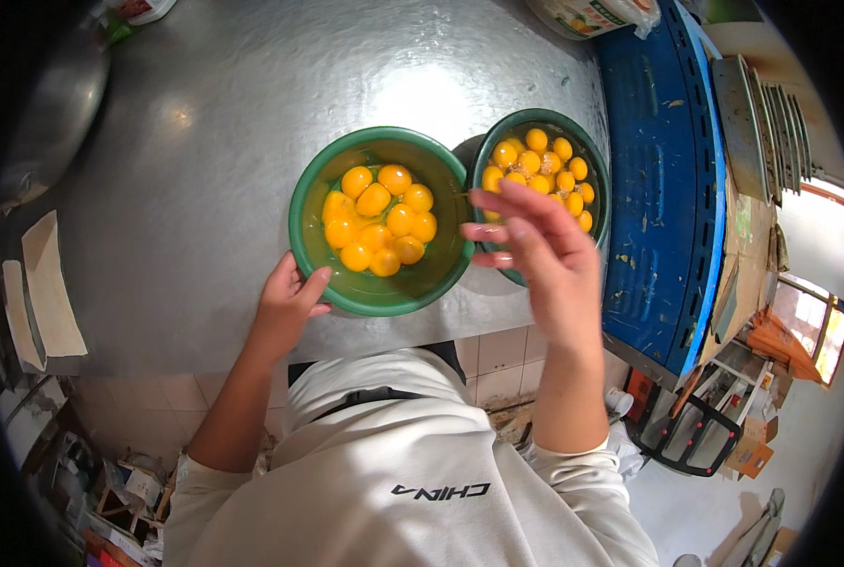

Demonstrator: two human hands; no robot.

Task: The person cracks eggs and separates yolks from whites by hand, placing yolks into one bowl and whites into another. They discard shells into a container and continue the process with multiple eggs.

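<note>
A green plastic bowl (383, 303) stands near the front edge of the metal worktop, with several egg yolks (373, 199) pooled in clear egg white at its bottom. My left hand (292, 287) grips its near left rim, thumb over the edge and fingers underneath. To the right is a second, darker green bowl (604, 181) holding many more yolks (528, 162), some with pale clumps among them. My right hand (535, 237) hovers between the two bowls, fingers apart and wet, with nothing solid between them. It hides the near part of the second bowl.
The stainless steel worktop (195, 234) bears a large metal bowl (60, 106) and pale strips (53, 283) at left. A white tub (577, 15) stands at the back. At right is a blue metal cabinet (652, 184), with trays (751, 127) stacked beyond it.
</note>
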